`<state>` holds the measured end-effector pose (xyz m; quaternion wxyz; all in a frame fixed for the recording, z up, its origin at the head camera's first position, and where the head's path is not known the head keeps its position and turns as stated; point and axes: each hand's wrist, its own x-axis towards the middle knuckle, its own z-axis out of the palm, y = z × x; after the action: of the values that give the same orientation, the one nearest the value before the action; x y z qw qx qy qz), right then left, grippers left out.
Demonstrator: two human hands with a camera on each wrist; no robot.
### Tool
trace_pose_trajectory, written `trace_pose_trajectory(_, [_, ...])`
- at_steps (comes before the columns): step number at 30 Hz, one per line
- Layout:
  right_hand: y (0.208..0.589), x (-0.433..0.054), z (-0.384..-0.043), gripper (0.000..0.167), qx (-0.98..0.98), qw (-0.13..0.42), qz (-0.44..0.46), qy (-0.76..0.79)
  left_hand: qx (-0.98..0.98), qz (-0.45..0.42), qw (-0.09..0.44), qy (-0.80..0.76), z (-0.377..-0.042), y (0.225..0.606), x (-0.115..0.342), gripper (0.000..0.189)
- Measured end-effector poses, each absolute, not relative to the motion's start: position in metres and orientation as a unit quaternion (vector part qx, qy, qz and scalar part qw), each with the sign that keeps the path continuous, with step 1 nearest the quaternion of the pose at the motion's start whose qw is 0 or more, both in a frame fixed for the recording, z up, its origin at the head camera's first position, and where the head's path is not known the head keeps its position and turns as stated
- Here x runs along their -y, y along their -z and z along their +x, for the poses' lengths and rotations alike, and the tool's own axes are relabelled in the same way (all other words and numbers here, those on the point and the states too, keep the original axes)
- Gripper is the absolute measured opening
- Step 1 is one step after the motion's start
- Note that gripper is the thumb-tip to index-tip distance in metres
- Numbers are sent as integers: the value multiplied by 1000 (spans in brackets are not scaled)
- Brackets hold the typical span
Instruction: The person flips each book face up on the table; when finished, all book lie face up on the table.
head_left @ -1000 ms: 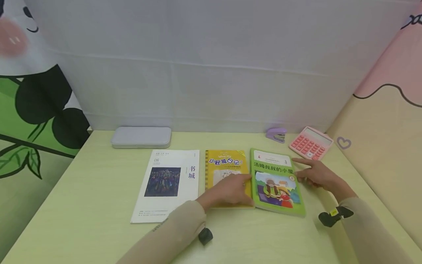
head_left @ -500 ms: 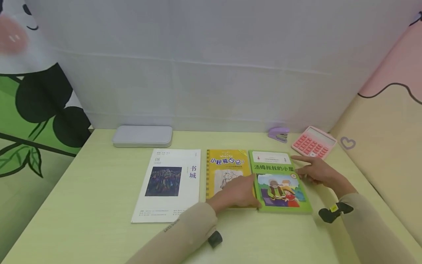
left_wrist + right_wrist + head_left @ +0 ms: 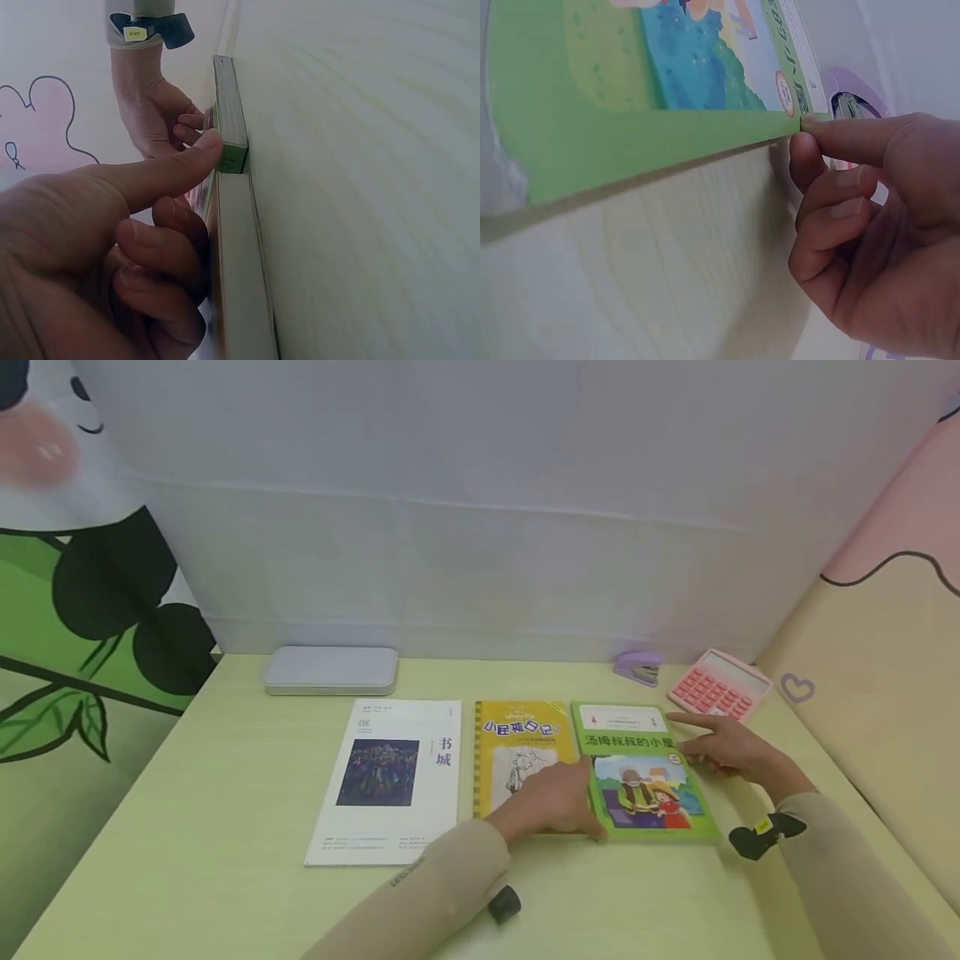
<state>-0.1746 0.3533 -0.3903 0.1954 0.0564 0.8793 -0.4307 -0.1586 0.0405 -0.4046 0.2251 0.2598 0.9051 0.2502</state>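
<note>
A green book [image 3: 652,797] with an illustrated cover lies flat on the table, right of a yellow book [image 3: 525,714]. My left hand [image 3: 555,797] reaches over the yellow book to the green book's left edge. In the left wrist view, its straight thumb [image 3: 184,169] touches the lower corner of that edge, and the other fingers bend loosely. My right hand [image 3: 731,747] is at the green book's right edge; in the right wrist view, the thumb and index fingertips meet that edge. Neither hand wraps round the book.
A white magazine [image 3: 431,810] lies left of the yellow book. Farther back are a pale flat case [image 3: 330,670], a purple stapler [image 3: 637,667] and a pink calculator [image 3: 718,685]. A white cloth [image 3: 450,568] hangs behind the table.
The green book has turned slightly, its lower end swinging right, so it lies straighter. My left hand has moved right with that edge; the right hand stays at the opposite edge. The view shifts slightly.
</note>
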Motion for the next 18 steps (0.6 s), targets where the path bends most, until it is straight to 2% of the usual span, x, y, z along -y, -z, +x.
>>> trace_pose_trajectory(18, [392, -365, -173, 72, -881, 196, 53, 428, -917, 247, 215, -229, -157, 406, -54, 116])
